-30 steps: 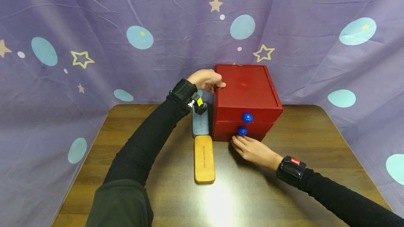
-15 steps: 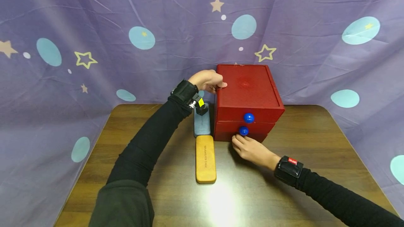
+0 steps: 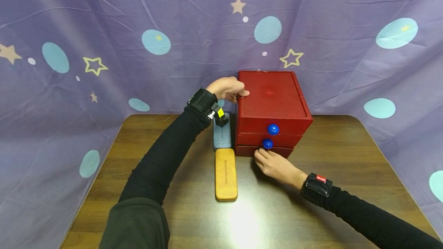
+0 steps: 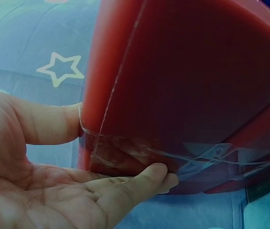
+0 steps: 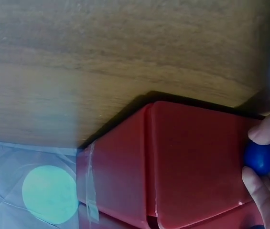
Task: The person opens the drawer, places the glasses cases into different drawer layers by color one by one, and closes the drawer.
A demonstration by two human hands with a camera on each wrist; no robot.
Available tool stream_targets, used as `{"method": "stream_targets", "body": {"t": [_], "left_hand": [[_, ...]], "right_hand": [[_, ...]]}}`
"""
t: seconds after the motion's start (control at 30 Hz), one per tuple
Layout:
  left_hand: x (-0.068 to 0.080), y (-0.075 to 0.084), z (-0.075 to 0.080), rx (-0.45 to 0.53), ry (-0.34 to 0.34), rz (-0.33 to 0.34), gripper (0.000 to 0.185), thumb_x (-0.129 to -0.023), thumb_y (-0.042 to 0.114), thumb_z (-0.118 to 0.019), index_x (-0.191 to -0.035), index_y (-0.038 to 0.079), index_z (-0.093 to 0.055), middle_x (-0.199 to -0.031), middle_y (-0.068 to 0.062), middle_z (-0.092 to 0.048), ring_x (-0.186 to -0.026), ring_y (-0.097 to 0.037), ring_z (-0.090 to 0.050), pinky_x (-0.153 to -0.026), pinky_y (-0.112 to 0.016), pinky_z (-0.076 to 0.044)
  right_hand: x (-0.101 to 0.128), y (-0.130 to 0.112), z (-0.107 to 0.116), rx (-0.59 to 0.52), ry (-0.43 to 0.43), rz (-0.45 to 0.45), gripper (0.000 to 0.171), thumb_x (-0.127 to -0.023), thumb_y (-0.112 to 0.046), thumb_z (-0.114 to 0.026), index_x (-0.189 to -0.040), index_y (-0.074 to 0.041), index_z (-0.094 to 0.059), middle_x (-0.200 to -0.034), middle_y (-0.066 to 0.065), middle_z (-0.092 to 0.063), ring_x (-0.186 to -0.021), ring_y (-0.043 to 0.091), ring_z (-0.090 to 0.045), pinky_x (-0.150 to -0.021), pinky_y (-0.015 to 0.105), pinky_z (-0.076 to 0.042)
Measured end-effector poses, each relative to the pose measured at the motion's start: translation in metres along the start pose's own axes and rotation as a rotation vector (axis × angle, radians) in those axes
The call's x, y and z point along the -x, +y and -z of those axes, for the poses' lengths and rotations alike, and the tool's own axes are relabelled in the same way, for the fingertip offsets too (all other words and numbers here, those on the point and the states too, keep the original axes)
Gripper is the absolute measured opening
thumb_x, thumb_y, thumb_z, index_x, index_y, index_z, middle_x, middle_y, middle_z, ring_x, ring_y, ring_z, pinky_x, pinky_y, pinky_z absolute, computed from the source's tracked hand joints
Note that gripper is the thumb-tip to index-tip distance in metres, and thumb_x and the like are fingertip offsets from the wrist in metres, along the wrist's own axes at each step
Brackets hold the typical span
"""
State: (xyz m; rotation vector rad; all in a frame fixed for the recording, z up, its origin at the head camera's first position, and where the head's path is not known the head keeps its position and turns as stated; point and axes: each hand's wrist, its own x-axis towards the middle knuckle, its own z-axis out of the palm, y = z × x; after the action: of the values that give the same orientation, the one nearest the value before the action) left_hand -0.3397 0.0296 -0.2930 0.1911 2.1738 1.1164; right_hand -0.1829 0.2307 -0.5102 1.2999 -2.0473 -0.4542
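Observation:
A red box of drawers (image 3: pixel 271 99) stands on the table, with blue knobs on its front. My left hand (image 3: pixel 228 88) holds the box at its left side, the thumb over the top edge; in the left wrist view the fingers (image 4: pixel 135 188) lie along the red side wall. My right hand (image 3: pixel 275 166) is low at the front and pinches the blue knob (image 5: pixel 261 157) of the bottom drawer (image 3: pixel 245 151) between thumb and fingers. That drawer's front shows slightly forward of the ones above. The upper blue knobs (image 3: pixel 273 129) are untouched.
Left of the box lie a blue-grey case (image 3: pixel 222 135) and, nearer, a yellow case (image 3: pixel 226 176) with printed lettering, end to end on the wooden table (image 3: pixel 194 218). A purple curtain (image 3: pixel 194 22) with stars and ovals hangs right behind the table.
The bottom drawer has come slightly forward, and its upper edge now shows as a line below the middle drawer. Both hands keep their hold; the head view has shifted a little.

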Motion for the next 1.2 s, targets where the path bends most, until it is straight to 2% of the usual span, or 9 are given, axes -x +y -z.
{"method": "stream_targets", "body": {"t": [0.17, 0.33, 0.43, 0.63, 0.8, 0.97, 1.2], "left_hand": [[0.002, 0.0, -0.001, -0.004, -0.005, -0.011, 0.024, -0.103, 0.017, -0.057, -0.083, 0.006, -0.048, -0.082, -0.005, -0.044, -0.07, -0.017, -0.043, -0.075, -0.028, -0.045], [0.003, 0.0, -0.001, -0.008, -0.009, -0.014, 0.023, -0.103, 0.018, -0.057, -0.085, 0.006, -0.049, -0.083, -0.005, -0.045, -0.071, -0.017, -0.044, -0.079, -0.029, -0.045], [0.003, 0.001, 0.0, -0.011, 0.0, -0.011, 0.022, -0.103, 0.018, -0.057, -0.086, 0.006, -0.051, -0.084, -0.005, -0.047, -0.071, -0.017, -0.046, -0.077, -0.028, -0.047], [0.003, 0.0, 0.001, -0.003, 0.009, -0.011, 0.021, -0.102, 0.019, -0.058, -0.088, 0.006, -0.05, -0.083, -0.004, -0.047, -0.071, -0.016, -0.046, -0.071, -0.026, -0.046], [0.004, -0.001, 0.002, 0.0, 0.009, -0.015, 0.02, -0.103, 0.018, -0.057, -0.088, 0.006, -0.049, -0.084, -0.004, -0.046, -0.071, -0.016, -0.046, -0.074, -0.027, -0.046], [0.005, -0.002, 0.002, 0.004, 0.005, -0.012, 0.018, -0.103, 0.017, -0.057, -0.09, 0.006, -0.048, -0.086, -0.003, -0.046, -0.073, -0.016, -0.046, -0.076, -0.027, -0.046], [0.004, -0.002, 0.0, -0.002, 0.001, -0.012, 0.016, -0.103, 0.017, -0.057, -0.094, 0.006, -0.049, -0.088, -0.003, -0.047, -0.076, -0.017, -0.047, -0.076, -0.027, -0.047]], "right_hand": [[0.003, -0.005, 0.008, 0.015, -0.018, 0.007, 0.061, -0.106, 0.008, -0.01, -0.098, 0.0, -0.07, -0.101, 0.015, -0.059, -0.092, 0.027, -0.056, -0.076, 0.029, -0.054], [0.007, -0.012, 0.016, 0.001, -0.036, 0.014, 0.068, -0.107, 0.008, -0.004, -0.099, -0.001, -0.071, -0.103, 0.015, -0.06, -0.095, 0.027, -0.058, -0.081, 0.03, -0.056], [0.008, -0.015, 0.021, -0.011, -0.035, 0.016, 0.069, -0.107, 0.006, -0.004, -0.098, -0.002, -0.072, -0.105, 0.015, -0.061, -0.097, 0.027, -0.059, -0.082, 0.03, -0.056], [0.009, -0.024, 0.03, -0.026, -0.025, 0.02, 0.063, -0.107, 0.004, -0.01, -0.097, -0.002, -0.071, -0.104, 0.014, -0.061, -0.097, 0.027, -0.059, -0.082, 0.031, -0.057], [0.012, -0.031, 0.037, -0.02, -0.019, 0.026, 0.065, -0.108, 0.004, -0.009, -0.095, -0.004, -0.072, -0.104, 0.014, -0.062, -0.097, 0.026, -0.061, -0.083, 0.03, -0.057], [0.015, -0.041, 0.045, -0.028, -0.025, 0.028, 0.057, -0.108, 0.001, -0.016, -0.095, -0.004, -0.071, -0.104, 0.013, -0.061, -0.097, 0.026, -0.06, -0.084, 0.03, -0.057], [0.02, -0.053, 0.056, -0.049, -0.028, 0.017, 0.062, -0.11, 0.001, -0.011, -0.096, -0.004, -0.071, -0.103, 0.013, -0.061, -0.096, 0.025, -0.06, -0.084, 0.029, -0.056]]}}
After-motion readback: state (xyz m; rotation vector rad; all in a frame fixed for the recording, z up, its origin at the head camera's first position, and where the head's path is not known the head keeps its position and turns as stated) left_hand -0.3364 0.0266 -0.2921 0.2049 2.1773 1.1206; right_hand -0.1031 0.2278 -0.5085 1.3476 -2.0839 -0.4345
